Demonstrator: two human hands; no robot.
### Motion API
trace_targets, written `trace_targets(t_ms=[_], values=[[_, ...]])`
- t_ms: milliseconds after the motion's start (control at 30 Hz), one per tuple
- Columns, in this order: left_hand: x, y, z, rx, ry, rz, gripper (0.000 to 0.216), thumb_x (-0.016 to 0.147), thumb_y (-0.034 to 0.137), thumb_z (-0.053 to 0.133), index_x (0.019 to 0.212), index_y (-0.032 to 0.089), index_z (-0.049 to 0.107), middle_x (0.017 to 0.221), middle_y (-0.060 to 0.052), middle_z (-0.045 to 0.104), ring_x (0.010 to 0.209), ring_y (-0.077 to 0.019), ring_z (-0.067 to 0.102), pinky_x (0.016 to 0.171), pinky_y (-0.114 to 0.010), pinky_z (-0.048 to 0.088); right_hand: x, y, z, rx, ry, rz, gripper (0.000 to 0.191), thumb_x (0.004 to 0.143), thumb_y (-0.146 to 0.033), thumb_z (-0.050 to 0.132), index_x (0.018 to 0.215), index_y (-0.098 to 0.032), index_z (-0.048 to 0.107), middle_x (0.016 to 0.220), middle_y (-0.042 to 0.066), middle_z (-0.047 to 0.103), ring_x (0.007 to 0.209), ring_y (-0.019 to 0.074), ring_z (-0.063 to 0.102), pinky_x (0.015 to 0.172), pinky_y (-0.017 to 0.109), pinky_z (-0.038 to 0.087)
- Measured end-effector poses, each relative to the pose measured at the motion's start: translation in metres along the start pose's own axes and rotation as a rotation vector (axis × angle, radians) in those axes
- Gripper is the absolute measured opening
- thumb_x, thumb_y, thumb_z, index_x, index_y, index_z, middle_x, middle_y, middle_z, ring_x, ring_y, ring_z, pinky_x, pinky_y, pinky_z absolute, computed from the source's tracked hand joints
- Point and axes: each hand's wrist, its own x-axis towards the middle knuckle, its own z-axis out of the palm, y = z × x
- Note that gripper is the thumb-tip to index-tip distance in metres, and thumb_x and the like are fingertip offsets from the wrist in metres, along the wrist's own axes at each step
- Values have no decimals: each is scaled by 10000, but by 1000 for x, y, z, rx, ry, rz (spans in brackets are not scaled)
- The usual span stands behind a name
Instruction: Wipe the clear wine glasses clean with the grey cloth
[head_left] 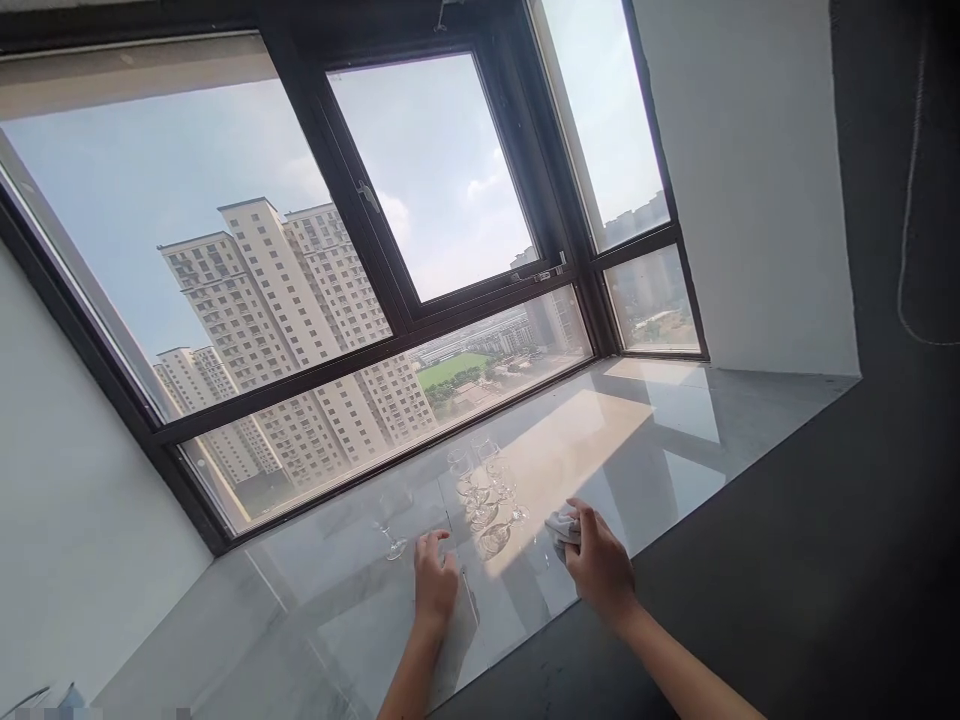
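My left hand (435,578) hovers low over the glossy marble window sill (645,440), fingers curled and apart, holding nothing, just left of a cluster of several clear stemmed glasses (486,492). One more clear glass (390,525) stands alone further left. My right hand (598,562) is closed on a small crumpled light cloth (562,527), right of the cluster and close to the sill's front edge.
A large black-framed window (360,330) runs along the back of the sill, with tall apartment blocks outside. A white wall (750,190) closes the right end. A dark floor (787,560) lies below the sill's front edge.
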Motion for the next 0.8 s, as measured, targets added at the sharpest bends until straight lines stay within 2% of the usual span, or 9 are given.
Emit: trace_targets(t_ms=[33,100,233,333,433,600,700,800], values=[[-2,12,6,13,-81,108,404,836,191,410,1188,206,608,1304,-97,574,1251,-216,499,1065,-334,386,0,0,0,5,0,0,452,795,-82,419,1222,-228,440,1024,72,687,915,250,692,651,305,519],[-1,33,17,99,-195,216,453,844,231,448,1273,232,596,1380,-94,533,1287,-242,468,1098,-387,349,0,0,0,10,-3,-5,455,790,-77,421,1219,-226,442,1023,72,685,922,251,689,666,310,521],[10,53,29,256,-264,194,496,870,326,486,1355,257,565,1467,-113,467,1351,-297,405,1136,-473,273,0,1,-1,3,-4,-17,440,801,-90,426,1219,-224,448,1016,73,683,893,249,691,641,305,516],[17,56,29,273,-316,186,490,874,370,483,1343,270,579,1469,-89,477,1361,-290,398,1148,-470,254,0,1,-1,6,1,-27,442,802,-93,424,1225,-221,448,1012,77,685,892,249,692,638,303,516],[15,54,23,280,-314,218,499,860,393,488,1338,284,581,1456,-66,498,1342,-281,415,1152,-463,244,0,2,0,8,6,-33,438,805,-101,424,1226,-219,448,1010,81,687,885,252,692,635,306,518],[-2,33,-1,333,-295,216,521,845,432,491,1342,299,578,1434,-62,522,1337,-290,410,1159,-463,219,-1,4,1,3,-16,-38,413,835,-128,416,1237,-215,436,1019,91,685,877,259,691,584,297,505],[-13,5,-23,348,-277,166,530,850,450,478,1352,305,571,1436,-52,522,1350,-287,393,1156,-448,227,-2,4,0,-5,-19,-39,411,833,-131,419,1234,-217,434,1032,95,684,869,262,692,556,292,493],[-22,-27,-45,377,-257,115,526,845,438,481,1346,309,577,1441,-39,519,1346,-279,399,1150,-435,243,-2,5,0,-11,-3,-39,438,804,-112,434,1228,-218,433,1027,88,685,896,266,689,605,305,506]])
